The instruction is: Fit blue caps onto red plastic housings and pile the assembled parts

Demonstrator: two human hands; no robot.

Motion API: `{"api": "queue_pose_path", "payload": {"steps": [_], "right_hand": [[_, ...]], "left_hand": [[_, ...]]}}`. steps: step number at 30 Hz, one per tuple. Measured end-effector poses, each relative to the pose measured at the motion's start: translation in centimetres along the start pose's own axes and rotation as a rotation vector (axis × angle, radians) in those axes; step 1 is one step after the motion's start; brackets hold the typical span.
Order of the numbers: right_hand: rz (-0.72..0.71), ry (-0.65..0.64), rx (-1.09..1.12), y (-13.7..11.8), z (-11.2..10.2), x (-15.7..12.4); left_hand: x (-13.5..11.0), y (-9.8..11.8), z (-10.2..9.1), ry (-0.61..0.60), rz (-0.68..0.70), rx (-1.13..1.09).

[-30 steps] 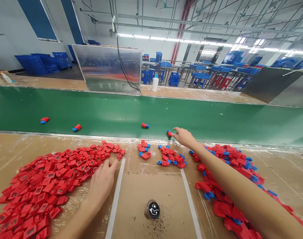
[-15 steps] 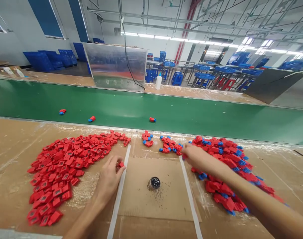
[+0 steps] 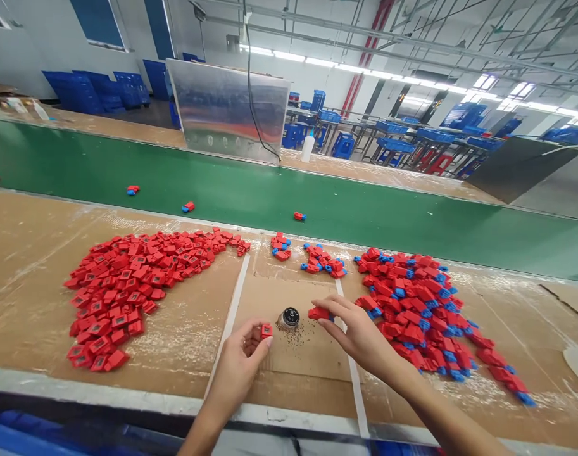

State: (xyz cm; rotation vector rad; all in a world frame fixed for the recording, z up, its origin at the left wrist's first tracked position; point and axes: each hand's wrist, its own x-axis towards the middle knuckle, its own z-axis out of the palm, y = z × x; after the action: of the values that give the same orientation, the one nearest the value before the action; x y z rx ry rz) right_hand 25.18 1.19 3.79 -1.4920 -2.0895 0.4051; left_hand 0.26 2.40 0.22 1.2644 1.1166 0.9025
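while the left hand (image 3: 238,362) and right hand (image 3: 359,335) each pinch one red part (image 3: 266,330), one jar (image 3: 289,319) sits between.

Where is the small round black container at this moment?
In the head view, the small round black container sits on the cardboard between the white strips, between the left hand and the right hand.

Bright white light pours from the ceiling strip lights (image 3: 317,62) along the top of the frame, leaving the left hand (image 3: 236,373) and right hand (image 3: 362,339) only soft, faint shadows on the desk (image 3: 32,253). Glare smears across the stainless steel panel (image 3: 226,111) at upper centre and glints on the plastic film (image 3: 169,345). The wide lens bends the ceiling trusses (image 3: 507,41) toward the corners. Far objects at upper right look slightly soft.
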Motion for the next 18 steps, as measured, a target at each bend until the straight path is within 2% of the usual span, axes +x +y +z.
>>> {"api": "queue_pose_path", "payload": {"steps": [4,11,18], "right_hand": [[-0.022,0.007,0.014,-1.5,0.5,0.9],[-0.070,-0.030,0.002,-1.9,0.9,1.7],[-0.083,-0.105,-0.147,-2.2,1.2,1.9]], "left_hand": [[-0.3,-0.4,1.0,-0.040,-0.017,-0.058],[-1.0,-1.5,2.4,-0.109,-0.083,-0.125],[-1.0,-1.6,2.5,-0.174,-0.103,-0.142]]}}
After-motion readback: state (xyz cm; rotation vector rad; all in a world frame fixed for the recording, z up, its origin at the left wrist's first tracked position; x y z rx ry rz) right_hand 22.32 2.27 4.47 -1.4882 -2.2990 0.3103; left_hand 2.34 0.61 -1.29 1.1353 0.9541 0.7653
